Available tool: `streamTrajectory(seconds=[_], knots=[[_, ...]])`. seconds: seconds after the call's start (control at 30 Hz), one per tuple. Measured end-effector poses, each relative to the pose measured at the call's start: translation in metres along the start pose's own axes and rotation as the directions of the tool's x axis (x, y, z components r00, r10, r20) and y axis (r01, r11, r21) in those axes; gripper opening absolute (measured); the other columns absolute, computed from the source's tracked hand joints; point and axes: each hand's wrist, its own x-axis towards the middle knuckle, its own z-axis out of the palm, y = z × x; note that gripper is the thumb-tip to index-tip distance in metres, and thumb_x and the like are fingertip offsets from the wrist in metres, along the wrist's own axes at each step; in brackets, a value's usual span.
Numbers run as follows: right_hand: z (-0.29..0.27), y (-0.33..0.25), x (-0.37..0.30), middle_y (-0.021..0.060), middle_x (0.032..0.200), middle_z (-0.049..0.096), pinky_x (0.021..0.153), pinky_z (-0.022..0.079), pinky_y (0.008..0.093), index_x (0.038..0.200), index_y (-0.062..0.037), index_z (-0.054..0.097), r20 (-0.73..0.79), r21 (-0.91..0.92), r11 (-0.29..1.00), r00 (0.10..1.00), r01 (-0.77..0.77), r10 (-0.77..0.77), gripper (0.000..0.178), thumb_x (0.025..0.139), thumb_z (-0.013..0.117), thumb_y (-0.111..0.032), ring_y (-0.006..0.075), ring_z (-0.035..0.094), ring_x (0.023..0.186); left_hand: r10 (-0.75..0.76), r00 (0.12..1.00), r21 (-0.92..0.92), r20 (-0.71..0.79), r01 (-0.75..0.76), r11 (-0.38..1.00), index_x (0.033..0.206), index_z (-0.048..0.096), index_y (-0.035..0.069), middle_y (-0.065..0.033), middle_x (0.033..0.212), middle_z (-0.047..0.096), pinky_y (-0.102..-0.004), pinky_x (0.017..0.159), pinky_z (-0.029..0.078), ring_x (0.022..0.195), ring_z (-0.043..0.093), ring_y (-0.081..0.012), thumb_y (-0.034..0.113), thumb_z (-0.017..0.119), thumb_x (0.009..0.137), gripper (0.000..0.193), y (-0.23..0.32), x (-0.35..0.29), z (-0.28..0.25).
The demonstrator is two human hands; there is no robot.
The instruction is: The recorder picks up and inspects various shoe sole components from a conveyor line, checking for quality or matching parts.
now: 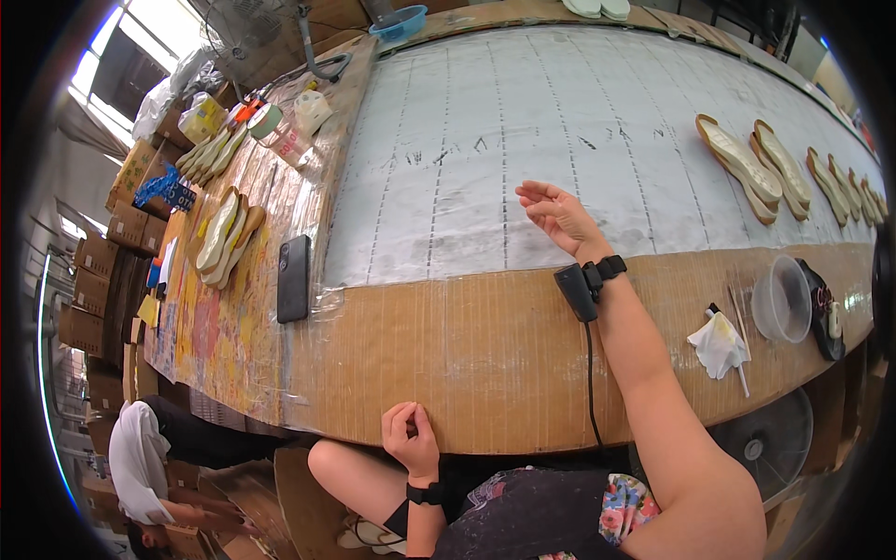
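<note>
Inside of left hand [409,443] hidden

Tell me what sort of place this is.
Probably a small workshop where shoes are made or finished. Pale shoe soles stand on the long work surface, the table's left end is splashed with what looks like paint, and cardboard boxes are stacked along the side.

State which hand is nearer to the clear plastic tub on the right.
Right. The right hand is over the white sheet, left of the tub and farther out; the left hand is much farther left, at the table's near edge.
</note>
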Motion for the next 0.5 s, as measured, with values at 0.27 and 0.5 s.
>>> streamTrajectory(seconds=[0.27, 0.5], knots=[[-0.004, -0.001, 0.000, 0.0110, 0.117, 0.051, 0.090, 0.042, 0.0227, 0.116, 0.0018, 0.049, 0.001, -0.001, 1.000, 1.000, 0.009, -0.009, 0.044, 0.073, 0.054, 0.012, 0.0151, 0.050, 0.105, 0.007, 1.000, -0.003, 0.005, -0.007, 1.000, 0.082, 0.060, 0.001, -0.0069, 0.085, 0.058, -0.0204, 0.049, 0.039, 0.061, 0.050, -0.0118, -0.001, 0.062, 0.077, 0.006, 0.006, 0.001, 0.000], [-0.015, 0.001, 0.003, 0.0099, 0.116, 0.052, 0.089, 0.042, 0.0227, 0.114, 0.0014, 0.051, 0.033, -0.024, 1.000, 0.999, -0.001, 0.002, 0.045, 0.071, 0.051, 0.014, 0.0142, 0.051, 0.103, -0.011, 1.000, -0.008, 0.002, 0.011, 1.000, 0.081, 0.060, 0.000, -0.0068, 0.084, 0.057, -0.0206, 0.049, 0.038, 0.060, 0.049, -0.0116, -0.002, 0.062, 0.077, 0.006, 0.007, -0.003, 0.002]])
